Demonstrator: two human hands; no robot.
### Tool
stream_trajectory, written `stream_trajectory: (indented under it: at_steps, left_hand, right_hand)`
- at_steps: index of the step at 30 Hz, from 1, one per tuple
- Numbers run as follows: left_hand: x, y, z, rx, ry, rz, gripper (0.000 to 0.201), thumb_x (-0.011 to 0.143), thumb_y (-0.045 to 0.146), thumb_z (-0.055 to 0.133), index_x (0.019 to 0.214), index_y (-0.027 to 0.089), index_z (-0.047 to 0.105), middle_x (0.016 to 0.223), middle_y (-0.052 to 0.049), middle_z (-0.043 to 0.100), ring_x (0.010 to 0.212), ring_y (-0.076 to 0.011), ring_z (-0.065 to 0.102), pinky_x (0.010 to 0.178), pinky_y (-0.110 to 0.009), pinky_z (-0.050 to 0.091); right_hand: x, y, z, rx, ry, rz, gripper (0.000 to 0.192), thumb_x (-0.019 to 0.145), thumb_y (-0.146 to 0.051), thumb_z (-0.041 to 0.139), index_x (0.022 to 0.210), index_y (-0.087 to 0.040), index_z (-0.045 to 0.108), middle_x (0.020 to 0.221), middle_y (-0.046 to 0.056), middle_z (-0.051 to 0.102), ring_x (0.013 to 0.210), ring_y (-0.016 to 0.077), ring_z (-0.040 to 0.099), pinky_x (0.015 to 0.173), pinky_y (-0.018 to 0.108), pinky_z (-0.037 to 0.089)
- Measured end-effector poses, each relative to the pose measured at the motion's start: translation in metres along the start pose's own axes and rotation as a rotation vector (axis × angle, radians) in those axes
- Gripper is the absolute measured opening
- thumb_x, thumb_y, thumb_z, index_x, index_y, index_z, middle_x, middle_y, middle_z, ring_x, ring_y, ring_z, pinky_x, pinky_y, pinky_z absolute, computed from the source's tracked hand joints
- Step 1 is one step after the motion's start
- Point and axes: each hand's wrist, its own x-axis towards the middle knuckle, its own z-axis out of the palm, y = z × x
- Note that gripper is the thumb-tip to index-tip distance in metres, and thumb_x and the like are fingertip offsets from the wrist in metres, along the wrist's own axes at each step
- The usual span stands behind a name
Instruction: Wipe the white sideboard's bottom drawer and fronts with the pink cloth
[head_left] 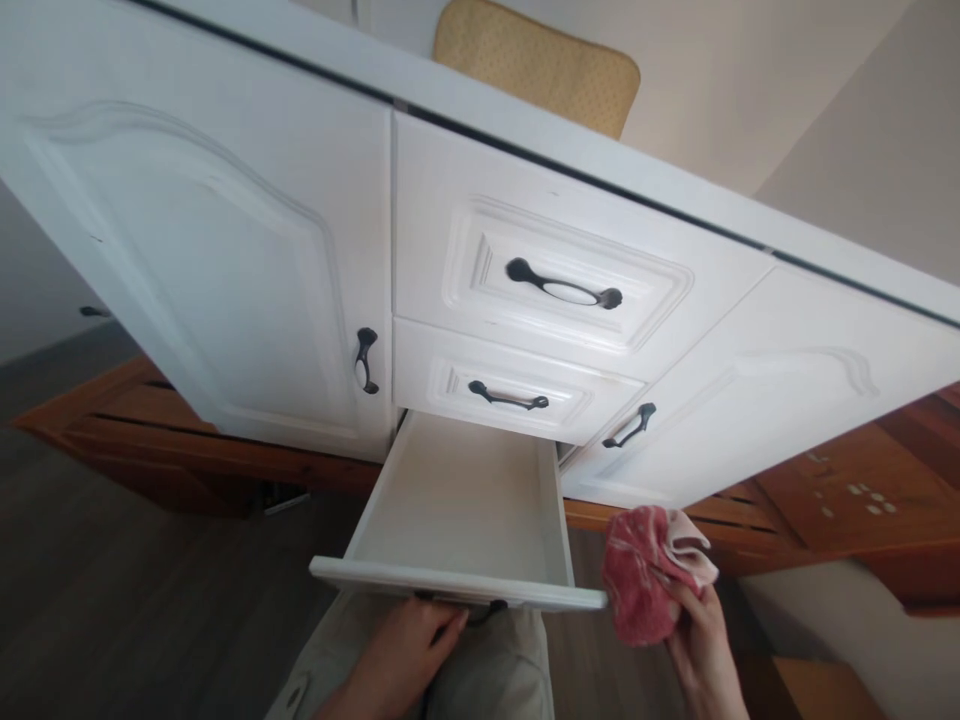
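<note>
A person's left hand (409, 645) curls its fingers over the dark metal handle (480, 610) on the front of a pulled-out bottom drawer (461, 500), gripping it from below the front edge. The right hand (694, 625), just to the right of the drawer's corner, is closed around a bunched red cloth (637, 575) with a paler pink fold showing at its top; the cloth looks soft and nubbly, like terry. It hangs in the air beside the drawer front, touching nothing but the hand. The drawer is a shallow white box with smooth, flat walls and a cream-coloured floor, and nothing shows inside it. Above it sit two shut drawers (540, 290) with raised moulded panels and dark curved pulls, flanked by white cabinet doors (202, 260) with arched relief. A flat white surface (600, 150) tops the unit. Orange-brown wooden slats (187, 440) run behind it, above a dark wood-grain floor (127, 610).
</note>
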Motion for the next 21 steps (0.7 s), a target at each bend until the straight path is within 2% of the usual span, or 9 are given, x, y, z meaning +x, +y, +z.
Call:
stream_trajectory:
  at_steps: [3,5,7,9,12,14,16,18,21]
  left_hand:
    - [-0.010,0.006,-0.008,-0.037,-0.159,-0.032,0.036,0.092,0.050,0.058,0.123,0.043,0.073,0.130,0.002,0.074,0.120,-0.0300,0.070,0.109,-0.046,0.051]
    - [-0.017,0.014,-0.020,-0.105,-0.222,-0.052,0.041,0.090,0.053,0.061,0.129,0.045,0.068,0.140,0.003,0.067,0.130,-0.0296,0.063,0.117,-0.048,0.045]
    - [-0.023,0.022,-0.035,-0.208,-0.295,-0.092,0.041,0.088,0.057,0.062,0.127,0.045,0.070,0.139,0.003,0.069,0.131,-0.0289,0.062,0.116,-0.047,0.045]
    - [-0.027,0.024,-0.048,-0.341,-0.413,-0.140,0.040,0.089,0.061,0.060,0.118,0.039,0.077,0.127,0.000,0.076,0.123,-0.0284,0.066,0.111,-0.045,0.049]
    - [-0.028,0.005,-0.054,-0.563,-0.668,-0.193,0.041,0.090,0.057,0.058,0.109,0.028,0.080,0.114,-0.005,0.080,0.111,-0.0272,0.072,0.106,-0.042,0.052]
    - [-0.026,-0.021,-0.047,-0.683,-0.793,-0.248,0.044,0.090,0.054,0.057,0.116,0.025,0.078,0.120,-0.007,0.078,0.110,-0.0275,0.073,0.103,-0.043,0.053]
    - [-0.023,-0.049,-0.036,-0.775,-0.848,-0.326,0.049,0.089,0.054,0.057,0.124,0.024,0.074,0.129,-0.010,0.074,0.114,-0.0291,0.071,0.103,-0.046,0.053]
    - [-0.018,-0.072,-0.025,-0.862,-0.845,-0.403,0.054,0.088,0.054,0.057,0.130,0.022,0.070,0.138,-0.013,0.069,0.124,-0.0308,0.066,0.107,-0.049,0.051]
    - [-0.005,-0.089,-0.017,-0.984,-0.820,-0.462,0.053,0.096,0.052,0.046,0.136,0.023,0.066,0.148,-0.012,0.060,0.133,-0.0318,0.061,0.106,-0.055,0.051]
  right_hand:
    - [0.001,-0.022,0.043,-0.097,-0.217,-0.007,0.055,0.057,-0.033,0.084,0.107,-0.022,0.065,0.096,0.007,0.075,0.078,0.0241,0.071,0.069,0.036,0.058]
    - [0.003,-0.033,0.077,-0.194,-0.445,-0.014,0.051,0.062,-0.028,0.078,0.110,-0.021,0.062,0.096,0.006,0.074,0.077,0.0215,0.068,0.068,0.034,0.055]
    - [0.005,-0.038,0.116,-0.321,-0.742,-0.051,0.045,0.065,-0.021,0.068,0.109,-0.021,0.062,0.095,0.004,0.073,0.077,0.0195,0.065,0.068,0.032,0.053]
    - [0.008,-0.033,0.159,-0.445,-1.046,-0.134,0.044,0.065,-0.016,0.060,0.108,-0.020,0.063,0.099,0.003,0.071,0.086,0.0203,0.066,0.076,0.033,0.053]
    - [0.016,-0.002,0.225,-0.633,-1.351,-0.353,0.049,0.064,-0.008,0.057,0.111,-0.019,0.065,0.107,0.004,0.070,0.098,0.0226,0.065,0.090,0.036,0.051]
    - [0.023,0.030,0.267,-0.732,-1.414,-0.534,0.046,0.066,-0.006,0.058,0.109,-0.018,0.068,0.111,0.007,0.070,0.103,0.0246,0.063,0.094,0.039,0.049]
    - [0.028,0.063,0.306,-0.763,-1.370,-0.675,0.041,0.070,-0.004,0.058,0.107,-0.017,0.070,0.115,0.011,0.069,0.111,0.0263,0.060,0.101,0.042,0.046]
    - [0.033,0.091,0.340,-0.738,-1.283,-0.742,0.041,0.075,-0.003,0.055,0.112,-0.016,0.070,0.121,0.012,0.068,0.117,0.0252,0.058,0.105,0.041,0.044]
    - [0.042,0.118,0.377,-0.719,-1.220,-0.748,0.043,0.084,-0.004,0.046,0.118,-0.018,0.069,0.124,0.007,0.070,0.117,0.0217,0.059,0.106,0.038,0.043]
